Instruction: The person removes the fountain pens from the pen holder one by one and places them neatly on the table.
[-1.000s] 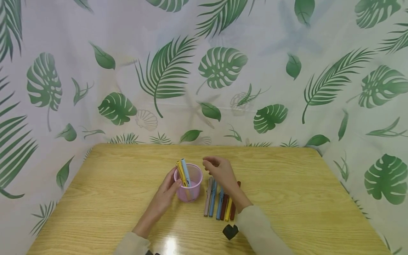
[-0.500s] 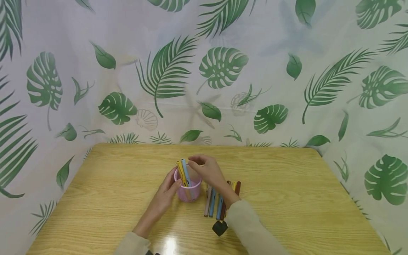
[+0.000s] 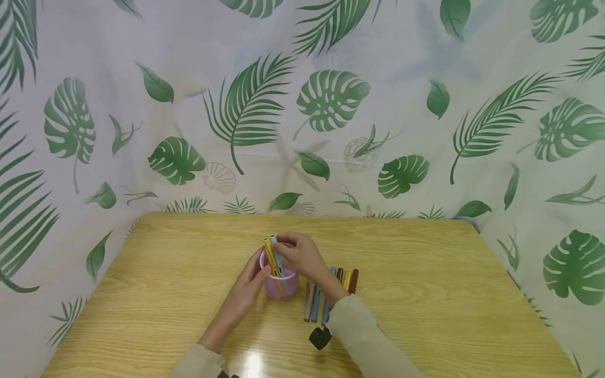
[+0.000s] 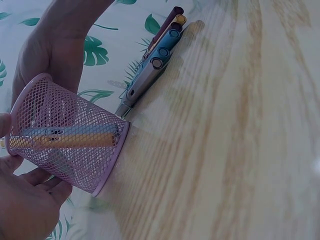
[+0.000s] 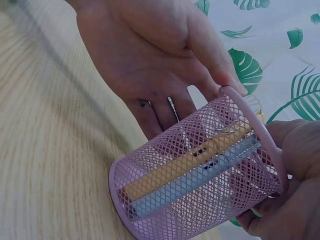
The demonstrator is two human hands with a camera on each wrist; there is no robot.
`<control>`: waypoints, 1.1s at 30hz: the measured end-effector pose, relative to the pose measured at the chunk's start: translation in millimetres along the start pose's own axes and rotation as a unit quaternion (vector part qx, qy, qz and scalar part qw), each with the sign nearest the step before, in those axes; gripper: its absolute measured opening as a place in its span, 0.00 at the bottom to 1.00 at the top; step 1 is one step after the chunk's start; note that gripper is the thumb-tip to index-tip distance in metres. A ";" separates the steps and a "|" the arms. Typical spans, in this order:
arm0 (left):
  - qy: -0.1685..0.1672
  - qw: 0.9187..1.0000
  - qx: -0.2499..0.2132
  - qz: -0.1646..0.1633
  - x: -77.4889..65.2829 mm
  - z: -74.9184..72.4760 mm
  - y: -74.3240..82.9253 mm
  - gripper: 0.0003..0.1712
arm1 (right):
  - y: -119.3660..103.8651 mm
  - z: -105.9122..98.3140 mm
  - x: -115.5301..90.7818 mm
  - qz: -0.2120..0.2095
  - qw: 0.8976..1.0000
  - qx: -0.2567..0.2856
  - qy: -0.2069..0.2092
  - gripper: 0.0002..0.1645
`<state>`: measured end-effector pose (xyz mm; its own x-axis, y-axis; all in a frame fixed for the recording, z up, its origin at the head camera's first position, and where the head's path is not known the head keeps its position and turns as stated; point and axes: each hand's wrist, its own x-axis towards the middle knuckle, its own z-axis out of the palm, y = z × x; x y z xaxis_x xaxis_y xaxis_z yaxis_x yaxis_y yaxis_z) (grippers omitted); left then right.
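A pink mesh pen cup (image 3: 280,290) stands on the table, with a yellow pen (image 3: 271,258) and a light blue pen (image 5: 192,181) leaning inside it, their tops above the rim. My left hand (image 3: 247,286) grips the cup from the left, its thumb at the rim and its fingers around the mesh in the right wrist view. From the right, my right hand (image 3: 303,258) reaches over the cup and pinches the light blue pen near its top between thumb and fingers. Part of that pen is hidden behind the thumb.
A row of pens lies to the right of the cup: a grey pen (image 3: 309,304), two blue ones, a yellow pen (image 3: 347,277) and dark red ones, such as the rightmost dark red pen (image 3: 353,281). The right forearm covers part of it. A leaf-patterned cloth (image 3: 359,210) hangs behind the table.
My right hand has moved left from above the row of pens to the cup's top and closed in on the light blue pen. The left hand and the cup have stayed in place.
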<state>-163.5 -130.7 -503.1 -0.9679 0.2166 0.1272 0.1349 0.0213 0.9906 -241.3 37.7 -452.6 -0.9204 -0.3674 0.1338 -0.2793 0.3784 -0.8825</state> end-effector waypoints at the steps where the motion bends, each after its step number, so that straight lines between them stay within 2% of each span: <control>1: -0.002 1.000 0.000 0.001 -0.2 -0.2 -0.1 0.37 | 0.0 0.2 0.3 0.000 1.000 -0.003 0.001 0.21; 7: -0.003 1.000 0.003 0.004 -0.3 0.0 -0.2 0.35 | 4.5 -1.0 -1.6 0.012 1.000 0.007 0.018 0.20; 15: 0.017 1.000 0.019 0.001 0.5 1.4 1.0 0.34 | 7.3 -10.5 -12.9 0.036 0.996 0.044 0.071 0.17; 19: 0.017 1.000 0.015 0.003 1.1 1.2 1.6 0.35 | 6.3 -16.1 -18.9 0.040 0.994 0.051 0.089 0.16; 33: 0.022 1.000 0.011 0.001 1.6 0.7 1.0 0.34 | 3.9 -37.6 -37.8 0.055 0.985 0.120 0.108 0.17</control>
<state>-164.8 -129.7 -502.0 -0.9762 0.1729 0.1308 0.1401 0.0427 0.9892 -217.9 85.0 -444.1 -0.9855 -0.1361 0.1010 -0.1254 0.1843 -0.9748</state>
